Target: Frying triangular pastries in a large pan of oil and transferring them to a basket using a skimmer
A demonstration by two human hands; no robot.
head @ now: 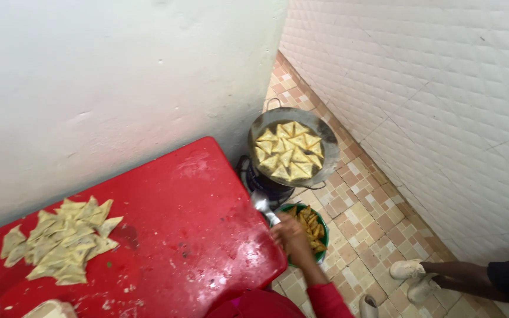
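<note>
So, bottom centre of the frame, the right hand [290, 234] comes up out of a red sleeve [325, 297] with its fingers curled tight round the handle of a metal spoon [263, 206], bowl pointing up toward the stove; the left hand isn't in the shot, so can't tell what it's doing; just right of that hand, touching its edge in the picture, sits a green bowl [320, 221] on the floor holding browned fried triangles [311, 224]; lower left, a red table [189, 218] dusted with flour carries a pile of pale raw folded triangles [63, 238]; lower right, another person's feet in pale shoes [410, 277] stand on the tiled floor [366, 212]; further up, centre frame, a dark pan [293, 147] on a small burner is full of yellow triangles [290, 152] frying in oil, close to the white walls.
</note>
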